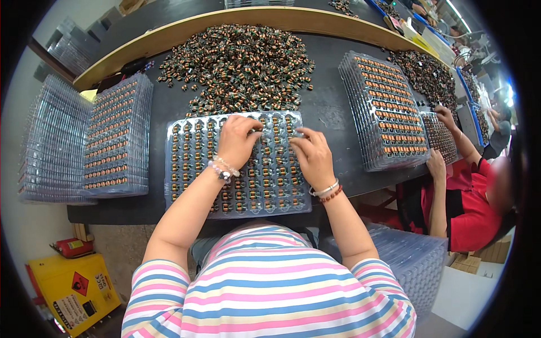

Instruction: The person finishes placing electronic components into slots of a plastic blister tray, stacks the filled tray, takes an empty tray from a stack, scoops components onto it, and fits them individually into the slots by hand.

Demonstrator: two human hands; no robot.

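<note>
A clear plastic tray [259, 213] lies in front of me, its pockets filled in rows with small copper-wound coils [253, 194]. Over the tray's far middle, my left hand [236, 142] bends down with thumb and fingers pinched together at the pockets. At the far right corner, my right hand [314, 159] has its thumb and forefinger drawn close in a pinch. What either pinch holds is too small to make out. Just beyond the tray spreads a large heap of loose coils [239, 65].
Filled trays are stacked at left [115, 138] and right [389, 110], beside nested clear trays [53, 141]. A wooden rail [315, 21] borders the dark table [329, 104]. At right, a co-worker in red [470, 208] handles another tray [439, 138]. A yellow cabinet [73, 287] stands lower left.
</note>
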